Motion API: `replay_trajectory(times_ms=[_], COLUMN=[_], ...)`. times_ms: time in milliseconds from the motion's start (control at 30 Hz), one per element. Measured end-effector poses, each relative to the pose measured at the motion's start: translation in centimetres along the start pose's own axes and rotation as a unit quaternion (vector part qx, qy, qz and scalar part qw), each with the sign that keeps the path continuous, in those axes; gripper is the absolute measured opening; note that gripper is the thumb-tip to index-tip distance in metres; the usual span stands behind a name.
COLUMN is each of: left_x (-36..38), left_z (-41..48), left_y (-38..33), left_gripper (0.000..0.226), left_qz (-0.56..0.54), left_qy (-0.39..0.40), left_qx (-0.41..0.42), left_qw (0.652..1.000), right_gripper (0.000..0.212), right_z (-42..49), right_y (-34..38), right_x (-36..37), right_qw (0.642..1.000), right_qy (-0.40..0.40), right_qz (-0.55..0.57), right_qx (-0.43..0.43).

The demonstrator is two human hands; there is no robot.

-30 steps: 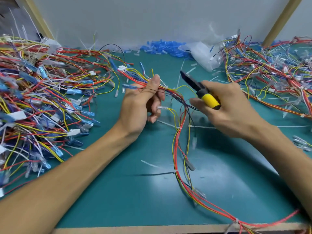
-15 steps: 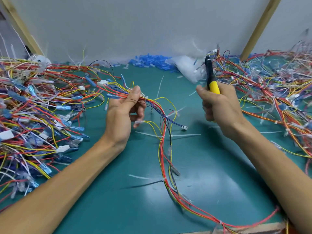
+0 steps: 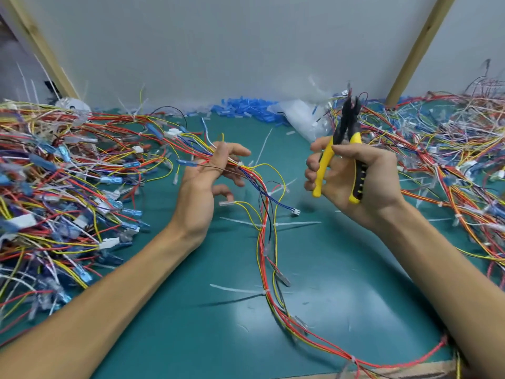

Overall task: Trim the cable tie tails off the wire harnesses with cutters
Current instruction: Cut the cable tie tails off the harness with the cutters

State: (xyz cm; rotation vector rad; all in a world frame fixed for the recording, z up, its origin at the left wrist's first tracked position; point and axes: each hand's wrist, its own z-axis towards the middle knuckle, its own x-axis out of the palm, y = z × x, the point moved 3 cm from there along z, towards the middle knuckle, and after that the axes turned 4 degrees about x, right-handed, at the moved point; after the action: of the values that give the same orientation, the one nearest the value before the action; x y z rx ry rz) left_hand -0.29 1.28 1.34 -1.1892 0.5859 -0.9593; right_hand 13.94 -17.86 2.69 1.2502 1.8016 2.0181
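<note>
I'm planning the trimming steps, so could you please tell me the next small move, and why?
Probably lower the cutters to the cable tie tail jutting from the harness: the right hand holds them upright, blades apart, clear of it, while the left hand holds the harness.

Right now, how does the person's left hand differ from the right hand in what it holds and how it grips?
The left hand holds a wire harness; the right hand holds yellow-handled cutters. The left hand grips under its thumb, with its lower fingers loose; the right hand's fingers wrap one handle, and the handles are spread. Shared: both hands are bare and above the green mat.
</note>
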Motion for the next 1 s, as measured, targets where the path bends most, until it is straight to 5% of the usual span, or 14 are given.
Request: replay_trajectory(times_ms=[133, 333, 500, 633, 800, 933, 1000], left_x=[0.5, 0.7, 0.9, 1.1, 1.1, 0.7, 0.7], left_z=[-0.1, -0.2, 0.0, 0.0, 0.0, -0.1, -0.1], left_y=[-0.2, 0.3, 0.3, 0.3, 0.5, 0.5, 0.4], left_gripper=[0.034, 0.064, 0.069, 0.070, 0.066, 0.061, 0.063], left_qz=[-0.020, -0.046, -0.059, -0.075, -0.078, -0.068, -0.064], left_qy=[0.038, 0.073, 0.061, 0.046, 0.053, 0.044, 0.025], left_qx=[0.023, 0.048, 0.038, 0.038, 0.042, 0.043, 0.048], left_qw=[0.999, 0.995, 0.996, 0.995, 0.995, 0.996, 0.997], right_gripper=[0.030, 0.040, 0.021, 0.026, 0.016, 0.021, 0.026], right_z=[0.1, 0.0, -0.2, -0.2, -0.5, -1.1, -1.3], right_y=[-0.4, -0.8, -0.8, -0.3, -0.6, -0.9, -1.0], right_x=[0.3, 0.6, 0.6, 0.3, 0.9, 1.5, 1.7], right_qw=[0.999, 0.999, 0.996, 0.985, 0.936, 0.835, 0.828], right_qy=[0.028, 0.053, -0.010, -0.033, -0.055, -0.058, -0.058], right_qz=[0.016, -0.010, -0.084, -0.153, -0.318, -0.520, -0.533], right_qx=[0.014, 0.009, -0.037, -0.075, -0.141, -0.168, -0.165])
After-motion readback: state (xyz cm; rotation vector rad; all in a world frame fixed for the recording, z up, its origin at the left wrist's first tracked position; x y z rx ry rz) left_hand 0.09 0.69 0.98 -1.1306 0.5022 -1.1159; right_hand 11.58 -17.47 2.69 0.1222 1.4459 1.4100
